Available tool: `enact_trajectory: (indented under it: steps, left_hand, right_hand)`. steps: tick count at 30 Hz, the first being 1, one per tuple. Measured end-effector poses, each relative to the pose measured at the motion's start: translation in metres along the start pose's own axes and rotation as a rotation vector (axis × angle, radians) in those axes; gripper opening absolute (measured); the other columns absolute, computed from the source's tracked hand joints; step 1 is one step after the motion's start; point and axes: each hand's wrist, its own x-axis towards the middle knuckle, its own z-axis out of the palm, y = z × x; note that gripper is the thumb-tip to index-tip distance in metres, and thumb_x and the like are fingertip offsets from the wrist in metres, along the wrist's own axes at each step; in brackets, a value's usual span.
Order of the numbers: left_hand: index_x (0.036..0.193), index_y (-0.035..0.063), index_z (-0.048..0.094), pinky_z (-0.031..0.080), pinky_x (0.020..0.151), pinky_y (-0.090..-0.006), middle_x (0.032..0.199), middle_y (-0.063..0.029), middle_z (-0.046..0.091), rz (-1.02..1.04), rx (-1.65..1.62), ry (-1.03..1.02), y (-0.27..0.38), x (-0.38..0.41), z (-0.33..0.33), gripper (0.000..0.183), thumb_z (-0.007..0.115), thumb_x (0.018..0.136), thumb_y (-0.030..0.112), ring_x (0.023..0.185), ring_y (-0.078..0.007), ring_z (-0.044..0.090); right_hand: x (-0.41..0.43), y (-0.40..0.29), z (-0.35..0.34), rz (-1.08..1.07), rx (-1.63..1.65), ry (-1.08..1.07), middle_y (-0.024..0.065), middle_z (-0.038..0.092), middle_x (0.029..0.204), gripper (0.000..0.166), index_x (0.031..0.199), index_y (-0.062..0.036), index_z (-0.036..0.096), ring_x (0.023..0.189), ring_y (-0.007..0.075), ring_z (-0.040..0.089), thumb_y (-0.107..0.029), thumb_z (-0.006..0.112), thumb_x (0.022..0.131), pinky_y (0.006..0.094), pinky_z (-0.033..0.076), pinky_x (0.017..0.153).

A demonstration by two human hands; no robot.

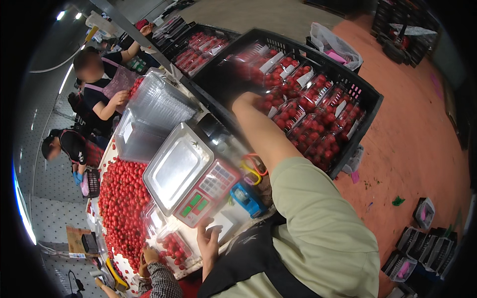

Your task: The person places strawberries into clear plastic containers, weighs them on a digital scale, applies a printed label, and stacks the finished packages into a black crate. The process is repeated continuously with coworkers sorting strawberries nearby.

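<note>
My right arm [266, 130] reaches over the wall of a black plastic crate [367, 123] packed with clear clamshell boxes of cherry tomatoes [316, 97]. At its end, my right hand is lost in dark blur, so its grip cannot be made out. My left hand [208, 244] is low at the table's near edge, fingers apart with nothing seen in them. Beside it lies a small stack of white labels [223, 225]. Just beyond stands a digital scale [208, 190] with its bare steel pan [179, 167]. An open clamshell of tomatoes [175, 249] lies left of this hand.
Loose cherry tomatoes [123, 205] are heaped on the white table. Stacked clear clamshells [152, 108] stand behind the scale. A blue tape dispenser [248, 199] and scissors [253, 169] lie beside it. A co-worker's hands [147, 259] touch the heap's near end; other people stand across the table.
</note>
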Motion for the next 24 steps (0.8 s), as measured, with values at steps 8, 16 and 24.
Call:
enact_trajectory:
  steps: [8, 16, 24]
  left_hand:
    - [0.097, -0.0001, 0.05, 0.046, 0.077, -0.0297, 0.105, -0.011, 0.052, 0.087, 0.032, -0.094, -0.014, -0.01, 0.001, 0.036, 0.036, 0.066, -0.012, 0.09, -0.0185, 0.056]
    - [0.097, 0.0, 0.048, 0.045, 0.077, -0.028, 0.102, -0.0099, 0.049, 0.142, 0.097, -0.067, -0.018, -0.01, 0.003, 0.032, 0.039, 0.068, -0.013, 0.091, -0.0182, 0.055]
    - [0.089, -0.0015, 0.051, 0.045, 0.079, -0.03, 0.093, -0.0128, 0.053, 0.34, 0.085, 0.099, -0.035, -0.025, -0.015, 0.028, 0.04, 0.066, -0.014, 0.088, -0.0226, 0.055]
  right_hand:
    - [-0.068, 0.02, -0.027, -0.25, 0.928, 0.43, 0.0135, 0.058, 0.118, 0.031, 0.111, -0.0064, 0.062, 0.111, 0.0337, 0.054, -0.017, 0.046, 0.086, 0.0539, 0.04, 0.09]
    - [-0.094, 0.005, -0.007, -0.396, 0.847, 0.811, 0.0155, 0.067, 0.087, 0.046, 0.083, -0.0072, 0.07, 0.085, 0.0316, 0.064, -0.05, 0.053, 0.081, 0.0405, 0.051, 0.072]
    - [-0.116, 0.006, -0.01, -0.328, 0.551, 0.718, 0.02, 0.064, 0.097, 0.035, 0.094, -0.0028, 0.063, 0.092, 0.0357, 0.062, -0.034, 0.062, 0.077, 0.043, 0.05, 0.08]
